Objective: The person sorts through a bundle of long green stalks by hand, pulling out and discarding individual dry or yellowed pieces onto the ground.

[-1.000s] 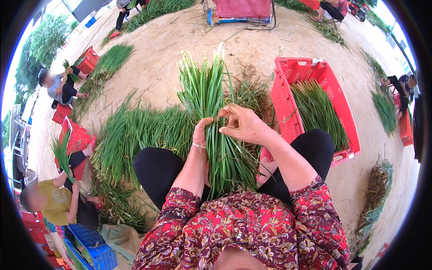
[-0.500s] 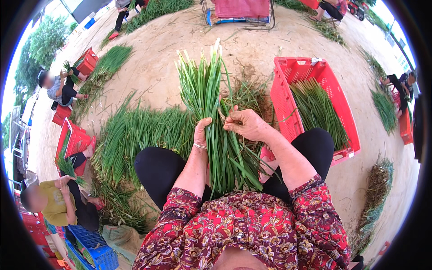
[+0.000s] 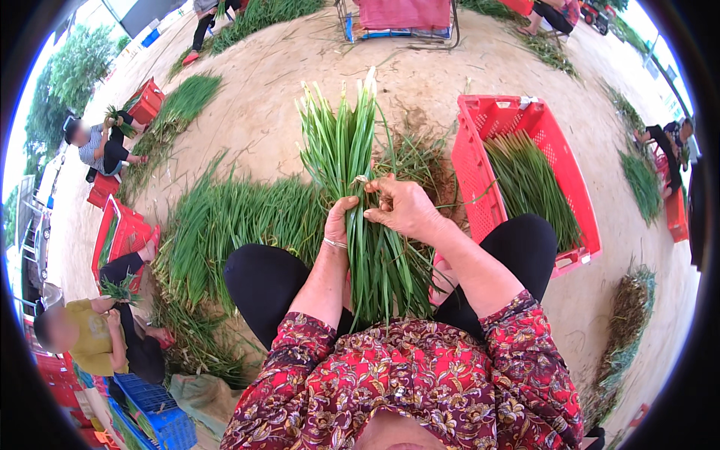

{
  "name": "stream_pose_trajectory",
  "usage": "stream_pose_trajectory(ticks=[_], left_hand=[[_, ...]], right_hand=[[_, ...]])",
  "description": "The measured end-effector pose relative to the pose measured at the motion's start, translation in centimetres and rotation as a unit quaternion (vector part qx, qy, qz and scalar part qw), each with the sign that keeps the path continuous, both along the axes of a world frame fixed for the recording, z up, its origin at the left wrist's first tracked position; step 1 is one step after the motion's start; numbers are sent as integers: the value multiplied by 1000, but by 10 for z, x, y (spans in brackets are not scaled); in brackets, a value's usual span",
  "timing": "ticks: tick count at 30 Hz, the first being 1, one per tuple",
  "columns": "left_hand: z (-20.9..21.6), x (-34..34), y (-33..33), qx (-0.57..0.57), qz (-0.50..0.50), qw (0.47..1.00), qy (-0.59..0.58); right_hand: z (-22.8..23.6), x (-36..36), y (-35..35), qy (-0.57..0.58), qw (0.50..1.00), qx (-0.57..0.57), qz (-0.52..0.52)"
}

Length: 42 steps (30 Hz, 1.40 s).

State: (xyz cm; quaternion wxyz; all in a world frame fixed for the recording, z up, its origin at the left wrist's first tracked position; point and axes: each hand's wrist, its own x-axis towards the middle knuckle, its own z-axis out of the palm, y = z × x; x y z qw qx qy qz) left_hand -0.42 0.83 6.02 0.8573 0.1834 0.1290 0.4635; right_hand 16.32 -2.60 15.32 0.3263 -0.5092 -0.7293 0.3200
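Observation:
A thick bundle of garlic chives (image 3: 341, 142) stands before me, pale cut ends pointing away and green leaves hanging toward my lap. My left hand (image 3: 339, 221) is closed round its middle from the left side, thumb across the front. At the right side of the bundle, my right hand (image 3: 405, 208) is closed with bent fingers. A small pale strip (image 3: 361, 180) lies across the stems at its fingertips; what exactly it is stays unclear.
A red crate (image 3: 491, 180) with chives inside stands to the right. Loose chives (image 3: 240, 232) lie spread on the ground at left, with trimmings (image 3: 416, 161) beyond the bundle. A blue crate (image 3: 161, 412) sits at lower left. Several people work around other piles.
My right hand has shifted slightly and turned its fingers up over the bundle's front. The pale strip now shows across the stems. My left hand keeps its hold.

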Motion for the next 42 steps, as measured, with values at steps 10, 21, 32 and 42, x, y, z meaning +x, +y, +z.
stream_pose_trajectory(ticks=[10,21,32,42], left_hand=[[20,13,-9,30,-12,998,-53],[33,13,-11,99,10,995,-11],[12,-24,9,93,66,992,56],[15,-31,9,79,109,980,144]], right_hand=[[-28,3,8,126,992,11,13],[-18,18,10,278,943,-164,88],[61,57,-14,541,771,-167,292],[-14,92,51,122,982,-136,-42]])
